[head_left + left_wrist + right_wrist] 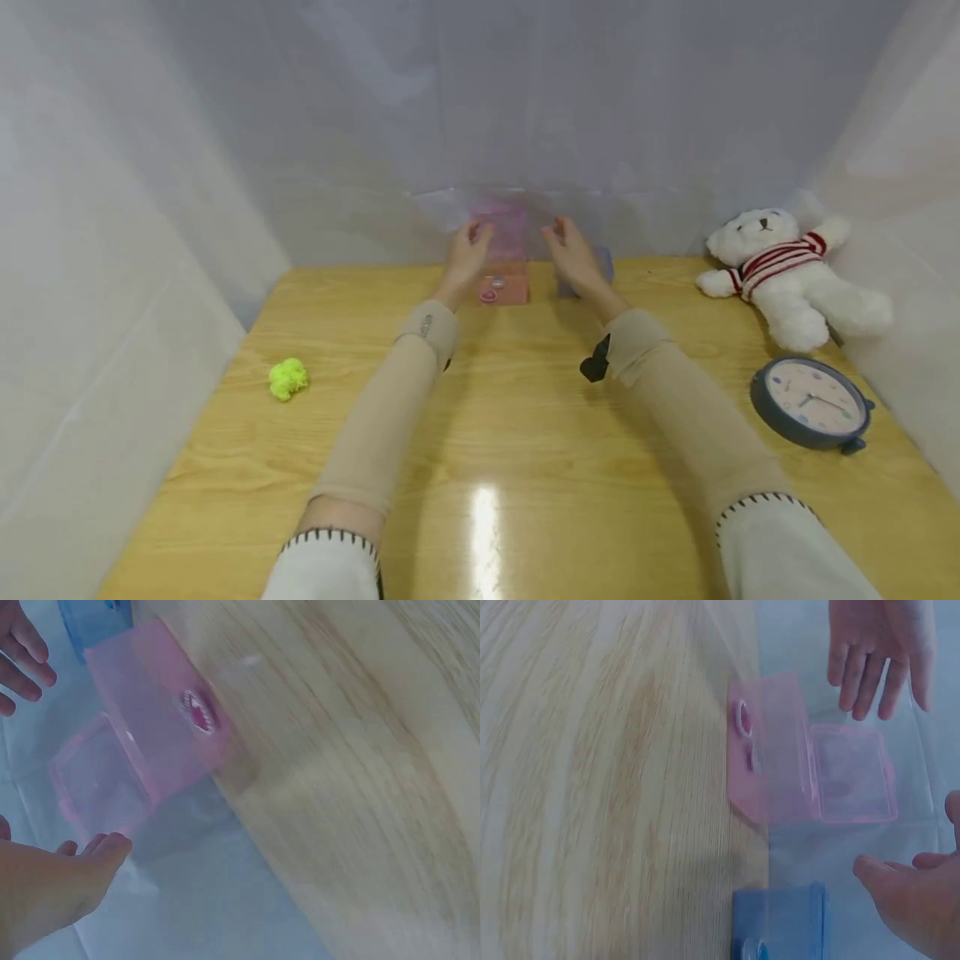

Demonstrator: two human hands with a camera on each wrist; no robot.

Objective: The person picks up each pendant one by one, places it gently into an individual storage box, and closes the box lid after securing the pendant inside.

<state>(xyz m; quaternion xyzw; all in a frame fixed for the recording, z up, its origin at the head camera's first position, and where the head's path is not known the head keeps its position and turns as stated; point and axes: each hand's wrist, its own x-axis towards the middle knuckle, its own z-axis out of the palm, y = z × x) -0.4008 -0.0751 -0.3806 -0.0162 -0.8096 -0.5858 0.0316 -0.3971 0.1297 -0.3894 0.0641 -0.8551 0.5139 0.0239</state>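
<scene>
A pink see-through plastic box (513, 287) stands at the back of the table with its lid (851, 772) raised. Inside it, two small roundish items show through the wall, one a pink oval with a white rim (198, 712). My left hand (467, 257) is raised at the left of the lid, its fingers loosely bent and holding nothing. On the other side, my right hand (576, 257) hovers with relaxed fingers, also bare. A blue see-through box (780, 919) sits just right of the pink one, partly hidden behind my right hand in the head view.
A neon yellow fuzzy clump (288, 378) lies at the left. Along the right side are a white teddy bear (783, 275) in a striped top and a dark blue clock (813, 402). Pale sheeting (360, 225) hangs behind the wooden table (517, 425) and at both sides.
</scene>
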